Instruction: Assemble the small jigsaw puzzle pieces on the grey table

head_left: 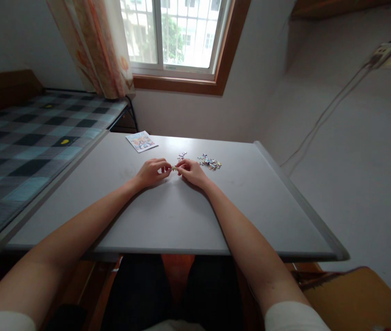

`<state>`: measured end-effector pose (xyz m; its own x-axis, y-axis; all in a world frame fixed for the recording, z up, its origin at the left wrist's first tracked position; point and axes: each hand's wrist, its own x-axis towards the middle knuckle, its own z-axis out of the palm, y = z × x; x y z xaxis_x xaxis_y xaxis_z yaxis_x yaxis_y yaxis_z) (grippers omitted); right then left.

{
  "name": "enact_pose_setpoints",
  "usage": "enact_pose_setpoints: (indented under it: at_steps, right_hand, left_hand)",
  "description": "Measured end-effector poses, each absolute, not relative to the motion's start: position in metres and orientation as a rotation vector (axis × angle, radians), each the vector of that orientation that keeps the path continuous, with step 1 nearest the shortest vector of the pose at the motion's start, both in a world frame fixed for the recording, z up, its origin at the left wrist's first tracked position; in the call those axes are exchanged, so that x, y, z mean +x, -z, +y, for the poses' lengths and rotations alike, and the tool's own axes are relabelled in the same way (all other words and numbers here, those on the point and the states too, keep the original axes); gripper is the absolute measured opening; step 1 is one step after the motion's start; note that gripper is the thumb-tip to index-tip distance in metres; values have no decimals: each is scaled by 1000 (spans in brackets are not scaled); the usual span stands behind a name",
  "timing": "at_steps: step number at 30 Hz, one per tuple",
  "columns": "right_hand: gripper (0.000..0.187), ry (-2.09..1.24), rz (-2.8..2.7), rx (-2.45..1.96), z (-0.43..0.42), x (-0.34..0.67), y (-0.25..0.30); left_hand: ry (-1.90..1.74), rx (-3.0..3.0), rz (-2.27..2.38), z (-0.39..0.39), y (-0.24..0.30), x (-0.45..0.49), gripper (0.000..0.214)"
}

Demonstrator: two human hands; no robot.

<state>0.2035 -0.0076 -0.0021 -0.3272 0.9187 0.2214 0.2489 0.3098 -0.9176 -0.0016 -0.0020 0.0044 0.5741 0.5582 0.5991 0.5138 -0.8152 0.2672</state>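
- The grey bench is the largest thing; both forearms come over its near edge.
- The bed with checked cover is along the left edge of the bench.
- The window is in the wall beyond the far edge, and the patterned curtain hangs at its left side.
- The left hand is above the bench, nearer to the far edge than to the near one; its fingers are closed on a small puzzle bit.
- The right hand is just beside it, and its fingers are also clamped on the same bit, from the right side.
- The picture card lies flat near the far edge, toward the far left corner.
- The larger pile of puzzle pieces lies toward the far right corner, beyond the right hand.
- The smaller group of pieces is between the right hand and the far edge.
- The small puzzle bit is between the two hands; I cannot tell if it is one piece or several.
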Motion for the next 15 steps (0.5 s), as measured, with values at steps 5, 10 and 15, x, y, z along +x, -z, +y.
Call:
enact_pose_setpoints:
  at_steps: [5,10,15]
  right_hand:
    - [24,-1049,-1767,-1043,-8,204,2]
    - [19,-1056,-1739,-1053,-6,204,4]
    - [21,-1090,-1707,-1063,-5,204,7]
  left_hand:
    - [-1071,2763,957,-1,-4,-2,19]
    - [-1101,2769,976,0,-2,-3,22]
    - [-1102,2783,1010,2,1,-3,24]
